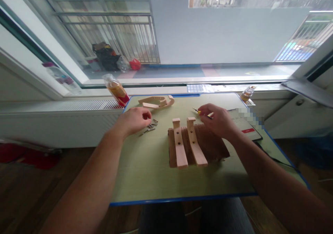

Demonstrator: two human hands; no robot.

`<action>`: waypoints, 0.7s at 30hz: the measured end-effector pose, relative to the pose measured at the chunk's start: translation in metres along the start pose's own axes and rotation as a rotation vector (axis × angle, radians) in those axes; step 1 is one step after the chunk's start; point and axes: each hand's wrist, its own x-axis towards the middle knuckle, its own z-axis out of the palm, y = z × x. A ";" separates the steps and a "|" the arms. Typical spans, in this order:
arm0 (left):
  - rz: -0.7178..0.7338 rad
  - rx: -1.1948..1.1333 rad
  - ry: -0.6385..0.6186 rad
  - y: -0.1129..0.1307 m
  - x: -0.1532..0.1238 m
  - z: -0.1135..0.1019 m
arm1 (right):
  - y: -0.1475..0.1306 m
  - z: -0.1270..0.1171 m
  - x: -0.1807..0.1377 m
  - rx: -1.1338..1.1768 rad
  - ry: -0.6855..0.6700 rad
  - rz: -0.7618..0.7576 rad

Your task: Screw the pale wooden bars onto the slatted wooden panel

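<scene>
My left hand [136, 120] is closed over the left part of the table, its fingers curled together; what they hold, if anything, is hidden. Right beside its fingertips lie several metal screws [151, 126]. A small screwdriver [199, 112] with a yellow part on its handle is gripped in my right hand [214, 119], its thin metal tip pointing to the left. Between my hands, a left wooden hook [180, 147] and a right wooden hook [195, 145], each with two holes, rest side by side on a piece of brown cardboard [215, 144].
More curved wooden pieces [158, 103] lie at the table's back left. At the right is a flat white box or folder [244, 126]. An orange-labelled bottle [116, 88] and a small bottle [248, 93] stand beyond the blue-edged table [145, 178]. A window fills the background.
</scene>
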 end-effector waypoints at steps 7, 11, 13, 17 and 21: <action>0.085 0.082 -0.019 0.018 0.009 0.011 | 0.020 -0.004 0.018 -0.128 0.053 0.120; 0.060 0.068 -0.057 0.024 0.014 0.009 | 0.029 -0.004 0.025 -0.198 -0.009 0.152; 0.070 0.076 -0.063 0.026 0.015 0.008 | 0.032 -0.003 0.027 -0.221 -0.025 0.168; 0.124 0.068 0.021 0.028 0.017 0.007 | 0.031 -0.006 0.028 -0.221 0.007 0.181; 0.079 -0.257 0.210 0.044 0.010 -0.002 | 0.006 -0.015 0.022 -0.148 0.145 0.118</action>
